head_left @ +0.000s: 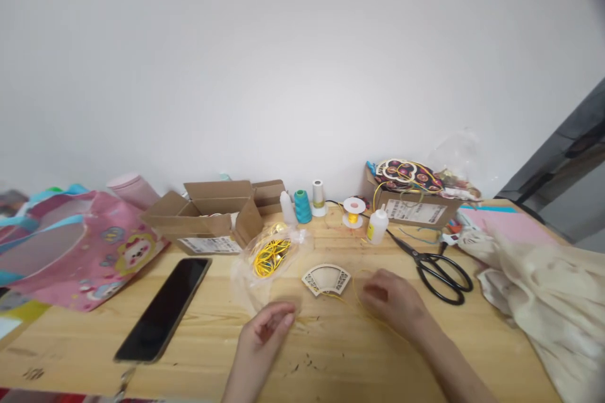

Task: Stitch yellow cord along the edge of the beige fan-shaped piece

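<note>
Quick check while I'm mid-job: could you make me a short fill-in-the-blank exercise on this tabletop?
1. The pale openwork piece is shaped like an unfolded ____.
2. The phone lies to the ____ of the left hand.
3. The bundled cord in the clear plastic bag is ____ in colour.
4. The handles of the scissors are ____ in colour.

Missing words: fan; left; yellow; black.

Table (331, 371) open between the hands (267, 330) — fan-shaped piece (326, 279) beyond, scissors (420, 257) rightward.
</note>
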Tool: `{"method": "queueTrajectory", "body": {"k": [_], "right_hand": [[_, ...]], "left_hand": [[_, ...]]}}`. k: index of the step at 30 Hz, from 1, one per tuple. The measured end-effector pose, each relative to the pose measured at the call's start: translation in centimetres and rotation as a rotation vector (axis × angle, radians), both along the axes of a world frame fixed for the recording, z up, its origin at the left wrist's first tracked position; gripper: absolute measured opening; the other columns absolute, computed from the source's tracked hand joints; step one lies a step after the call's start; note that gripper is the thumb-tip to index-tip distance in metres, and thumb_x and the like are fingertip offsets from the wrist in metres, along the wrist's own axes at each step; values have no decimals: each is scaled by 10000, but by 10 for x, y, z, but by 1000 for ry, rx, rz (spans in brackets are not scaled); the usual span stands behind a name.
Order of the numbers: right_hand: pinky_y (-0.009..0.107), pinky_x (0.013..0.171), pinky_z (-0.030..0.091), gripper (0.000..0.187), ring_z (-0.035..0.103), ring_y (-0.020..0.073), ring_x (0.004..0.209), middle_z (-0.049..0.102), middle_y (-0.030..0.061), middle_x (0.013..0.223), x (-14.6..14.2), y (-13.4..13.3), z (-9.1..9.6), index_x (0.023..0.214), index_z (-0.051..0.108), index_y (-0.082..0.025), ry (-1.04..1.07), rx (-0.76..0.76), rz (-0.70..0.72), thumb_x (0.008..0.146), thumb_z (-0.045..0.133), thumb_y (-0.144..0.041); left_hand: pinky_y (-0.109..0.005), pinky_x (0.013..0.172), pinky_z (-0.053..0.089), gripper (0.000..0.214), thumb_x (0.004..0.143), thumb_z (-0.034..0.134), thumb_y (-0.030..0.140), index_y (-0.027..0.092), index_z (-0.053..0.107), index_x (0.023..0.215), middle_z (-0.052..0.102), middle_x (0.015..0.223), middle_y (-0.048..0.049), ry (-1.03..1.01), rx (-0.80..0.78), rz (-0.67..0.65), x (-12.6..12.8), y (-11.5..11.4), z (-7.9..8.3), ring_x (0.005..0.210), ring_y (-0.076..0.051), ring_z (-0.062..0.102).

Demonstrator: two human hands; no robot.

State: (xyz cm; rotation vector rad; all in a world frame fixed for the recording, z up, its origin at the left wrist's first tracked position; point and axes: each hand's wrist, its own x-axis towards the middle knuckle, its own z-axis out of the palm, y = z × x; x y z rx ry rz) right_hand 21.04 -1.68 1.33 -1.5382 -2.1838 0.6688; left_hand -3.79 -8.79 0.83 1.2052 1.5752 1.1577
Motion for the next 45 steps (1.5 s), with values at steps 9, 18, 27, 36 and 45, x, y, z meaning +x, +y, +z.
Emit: {"method": "queueTrajectory", "body": {"k": [9,18,27,36,45], "right_hand": [[247,616,372,139,499,153,711,545,43,728,-34,-12,-9,614,555,-174,-142,60,80,702,448,-180],[257,669,378,112,497,155,758,544,39,774,-23,-12,-21,701,571,-180,3,73,49,719,471,-229],[272,655,385,106,490,160,732,553,49,738,-27,-22,-12,648,526,-161,127,93,124,728,457,-151],[213,559,401,134,533,109,599,586,-5,644,13,-62,-3,696,546,-189,188,-7,190,749,424,-172],[296,732,450,239,551,175,839,621,63,894,-12,-37,10,919,612,-208,346,170,134,716,534,-307]], "left_hand": [[-249,674,477,186,621,609,324,173,662,716,664,765,-69,14,38,-8,1,-11,-8,724,-177,599],[-230,657,449,171,643,596,309,170,652,727,659,758,-53,10,24,-26,10,-14,-17,711,-155,579],[-171,420,285,322,645,586,397,107,632,780,532,509,4,-237,-175,-169,44,-11,-12,429,-53,398],[-145,392,138,261,676,574,376,133,564,772,350,528,64,-802,-243,-81,69,16,2,400,-3,233],[-188,458,243,287,707,501,361,116,595,591,397,470,38,-50,-90,-416,72,25,12,466,-61,337]]}}
